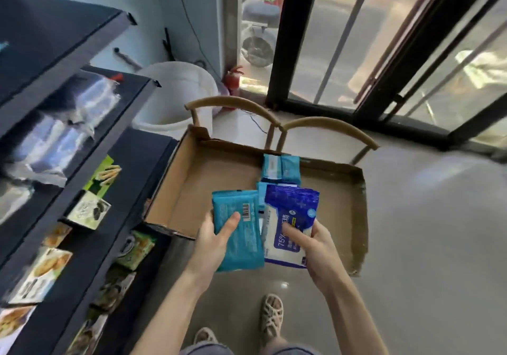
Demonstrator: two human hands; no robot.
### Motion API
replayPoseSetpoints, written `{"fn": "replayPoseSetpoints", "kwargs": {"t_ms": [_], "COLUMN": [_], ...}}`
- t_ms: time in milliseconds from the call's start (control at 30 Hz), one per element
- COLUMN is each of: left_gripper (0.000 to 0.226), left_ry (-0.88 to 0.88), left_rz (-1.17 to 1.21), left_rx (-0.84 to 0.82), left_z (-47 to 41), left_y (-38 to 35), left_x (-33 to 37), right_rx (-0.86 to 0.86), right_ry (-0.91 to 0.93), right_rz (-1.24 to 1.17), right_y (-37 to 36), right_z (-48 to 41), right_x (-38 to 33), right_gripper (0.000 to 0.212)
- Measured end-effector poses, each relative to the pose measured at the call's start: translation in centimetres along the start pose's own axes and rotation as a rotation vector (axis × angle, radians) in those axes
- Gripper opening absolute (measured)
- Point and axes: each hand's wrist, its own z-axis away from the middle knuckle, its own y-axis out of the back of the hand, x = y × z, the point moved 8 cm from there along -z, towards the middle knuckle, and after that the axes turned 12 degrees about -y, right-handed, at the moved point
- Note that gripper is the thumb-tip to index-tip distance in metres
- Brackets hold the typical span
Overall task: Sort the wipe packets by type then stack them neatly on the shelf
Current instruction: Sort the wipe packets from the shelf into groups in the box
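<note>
My left hand [212,241] grips a teal wipe packet [238,234], back side up with its barcode showing. My right hand [310,241] grips a dark blue and white wipe packet [288,212] marked 75%, thumb on its front. Both packets are held side by side above the front of a shallow cardboard box [356,212]. A few more teal packets [279,169] lie in the box near its far wall. The dark shelf unit [90,146] stands at my left.
The box rests on two chairs with curved wooden backs [323,125]. The shelves hold snack boxes [89,209] and clear bags [82,113]. A white bucket [175,94] stands behind, glass sliding doors [384,53] at right. My sandalled feet [270,317] are on the tiled floor.
</note>
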Motion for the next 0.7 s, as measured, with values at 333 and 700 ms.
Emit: {"fn": "replayPoseSetpoints", "kwargs": {"t_ms": [333,700], "left_gripper": [0.025,0.026], "left_ry": [0.220,0.442], "left_rz": [-0.032,-0.169], "left_rx": [-0.005,-0.009], "left_z": [-4.7,-14.1], "left_y": [-9.1,-7.0], "left_x": [-8.5,-20.6], "right_rx": [0.096,0.221], "right_ry": [-0.176,-0.379], "right_rz": [-0.106,-0.121], "right_y": [10.8,11.8], "right_z": [-7.4,-21.5], "right_x": [2.7,9.5], "right_gripper": [0.031,0.028]}}
